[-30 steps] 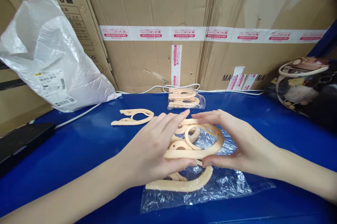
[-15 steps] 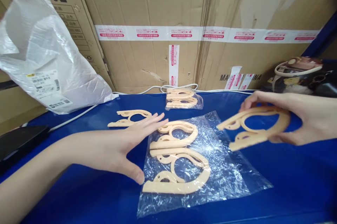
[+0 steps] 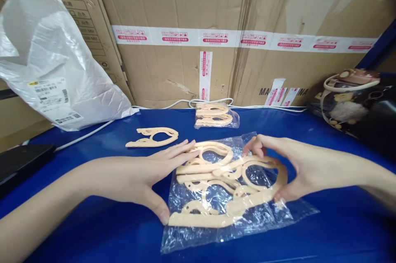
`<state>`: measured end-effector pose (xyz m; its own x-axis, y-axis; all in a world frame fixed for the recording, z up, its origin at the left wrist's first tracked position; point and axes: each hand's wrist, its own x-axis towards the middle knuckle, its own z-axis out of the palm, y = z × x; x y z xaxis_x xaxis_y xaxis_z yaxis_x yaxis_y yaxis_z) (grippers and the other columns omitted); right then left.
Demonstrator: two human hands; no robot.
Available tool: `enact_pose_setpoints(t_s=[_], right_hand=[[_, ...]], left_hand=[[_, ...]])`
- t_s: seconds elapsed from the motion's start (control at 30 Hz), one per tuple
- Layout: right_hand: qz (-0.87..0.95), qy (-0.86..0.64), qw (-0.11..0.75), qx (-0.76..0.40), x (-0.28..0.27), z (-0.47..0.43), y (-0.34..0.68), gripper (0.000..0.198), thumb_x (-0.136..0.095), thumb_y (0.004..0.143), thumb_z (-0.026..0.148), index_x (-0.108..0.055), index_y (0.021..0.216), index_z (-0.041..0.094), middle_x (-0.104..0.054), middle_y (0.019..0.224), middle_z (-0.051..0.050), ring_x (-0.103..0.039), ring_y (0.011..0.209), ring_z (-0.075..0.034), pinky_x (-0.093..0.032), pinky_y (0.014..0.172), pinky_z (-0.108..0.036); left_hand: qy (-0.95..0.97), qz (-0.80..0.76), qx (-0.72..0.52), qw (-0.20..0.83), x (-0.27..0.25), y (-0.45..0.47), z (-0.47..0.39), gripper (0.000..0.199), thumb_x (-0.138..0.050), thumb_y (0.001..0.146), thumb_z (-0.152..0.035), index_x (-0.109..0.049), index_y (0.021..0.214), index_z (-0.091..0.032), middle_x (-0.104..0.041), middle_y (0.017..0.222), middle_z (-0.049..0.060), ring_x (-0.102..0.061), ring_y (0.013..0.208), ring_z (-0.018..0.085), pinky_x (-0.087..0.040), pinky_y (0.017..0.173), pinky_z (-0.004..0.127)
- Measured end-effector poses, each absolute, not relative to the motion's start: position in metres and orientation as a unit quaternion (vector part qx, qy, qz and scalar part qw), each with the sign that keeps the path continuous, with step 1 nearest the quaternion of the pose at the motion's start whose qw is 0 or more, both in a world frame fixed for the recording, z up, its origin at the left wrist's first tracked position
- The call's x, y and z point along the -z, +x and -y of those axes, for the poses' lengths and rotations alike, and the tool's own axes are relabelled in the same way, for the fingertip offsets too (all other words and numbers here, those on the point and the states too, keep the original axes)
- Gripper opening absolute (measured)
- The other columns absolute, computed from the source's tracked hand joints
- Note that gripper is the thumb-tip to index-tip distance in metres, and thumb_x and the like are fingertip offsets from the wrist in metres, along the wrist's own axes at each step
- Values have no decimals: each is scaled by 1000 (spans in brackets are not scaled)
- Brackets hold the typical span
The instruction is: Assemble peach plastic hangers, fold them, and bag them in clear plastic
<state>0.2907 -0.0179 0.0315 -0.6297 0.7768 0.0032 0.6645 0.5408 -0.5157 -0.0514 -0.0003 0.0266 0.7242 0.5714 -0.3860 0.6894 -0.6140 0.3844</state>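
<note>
My right hand [image 3: 297, 168] grips a beige folding clothes hanger [image 3: 280, 174] by its rounded end, thumb on the near side and fingers on the far side. That hanger overlaps two similar folded hangers [image 3: 198, 220] lying side by side at the clear plastic bag [image 3: 262, 217]; whether those two are inside it or on top I cannot tell. My left hand [image 3: 133, 176] is spread flat at their left ends, its thumb by the nearer hanger's tip and its fingertips by the farther one. Another folded hanger [image 3: 165, 142] lies loose beyond my left hand.
A small clear packet of hangers [image 3: 214, 120] lies at the back of the blue table [image 3: 108, 230], before a large cardboard box [image 3: 173, 3] and a white cable [image 3: 173, 105]. A white mailing bag [image 3: 58, 65] leans at left above a black device [image 3: 24, 164]. Dark bags [image 3: 368, 110] stand at right.
My right hand has carried its hanger leftward, from the bag's right side to over the two hangers there. My left hand has barely moved.
</note>
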Motion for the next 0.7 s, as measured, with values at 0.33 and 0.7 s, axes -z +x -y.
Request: enact_pose_setpoints(t_s=[0.33, 0.7], right_hand=[[876, -404, 36, -261, -34, 22, 291, 46, -77, 70, 36, -53, 108, 26, -64, 105, 1, -62, 91, -18, -51, 75, -25], [883, -347, 134, -287, -12, 24, 264, 61, -79, 71, 40, -51, 123, 26, -63, 108, -2, -62, 92, -19, -51, 80, -31]], left_hand=[[902, -345, 94, 241, -24, -54, 2, 111, -68, 74, -63, 7, 151, -33, 9, 159, 4, 1, 146, 30, -19, 117, 47], [895, -354, 89, 255, -27, -50, 6, 111, -67, 74, -64, 3, 153, -30, 8, 159, 6, 5, 145, 31, -18, 117, 48]])
